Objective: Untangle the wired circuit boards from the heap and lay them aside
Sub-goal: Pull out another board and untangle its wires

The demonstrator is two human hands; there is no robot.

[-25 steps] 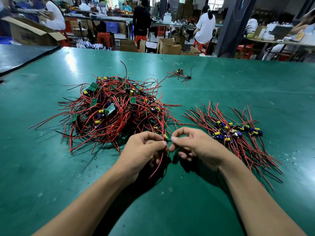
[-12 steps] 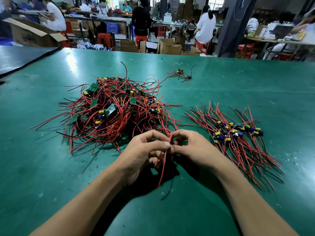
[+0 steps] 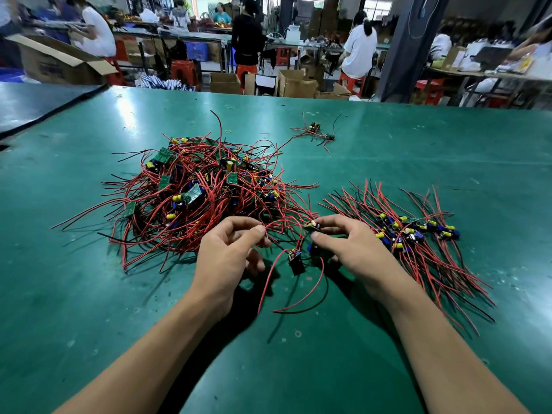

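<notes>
Wired circuit boards (image 3: 313, 227) are coming off the heap (image 3: 191, 192) at centre-left. The hands, bunched together a second ago, have drawn apart, and a second board (image 3: 294, 256) now dangles between them. The left hand (image 3: 228, 255) has its grip pinched on a red wire (image 3: 268, 226) — the right hand (image 3: 355, 249) pinches the upper board. Both look nearly free for the sorted pile (image 3: 418, 234) at right.
</notes>
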